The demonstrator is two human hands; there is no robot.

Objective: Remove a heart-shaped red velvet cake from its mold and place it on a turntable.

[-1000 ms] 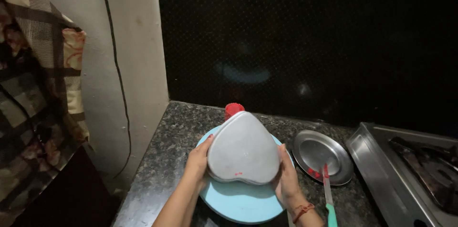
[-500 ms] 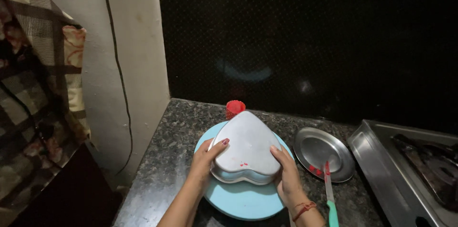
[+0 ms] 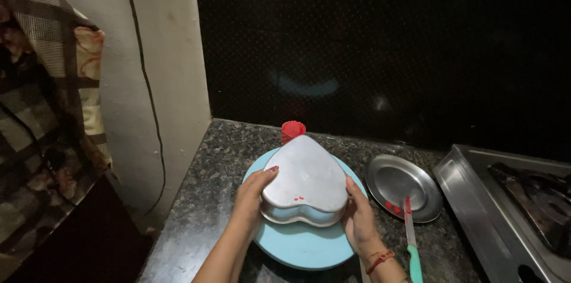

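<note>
At the far left, well away from the heart-shaped metal pan (image 3: pixel 307 179), a patterned cloth (image 3: pixel 44 98) hangs beside a pale wall with a dark cable (image 3: pixel 146 87) running down it. The left hand (image 3: pixel 253 194) presses against the pan's left side, fingers curled onto its edge and grasping it. The pan lies upside down, flat base up, on a round light-blue plate (image 3: pixel 303 246) that sits on the dark speckled counter (image 3: pixel 205 200). So the flipping looks done and the pan is seated; lifting it off whatever it covers appears not yet done. A small red cup (image 3: pixel 293 129) stands just behind the pan's point. The right hand (image 3: pixel 358 217) clasps the pan's right side. Right of the pan lie a steel plate (image 3: pixel 404 186) and a green-handled knife (image 3: pixel 411 241) with red smears, then a stove (image 3: pixel 511 200).
</note>
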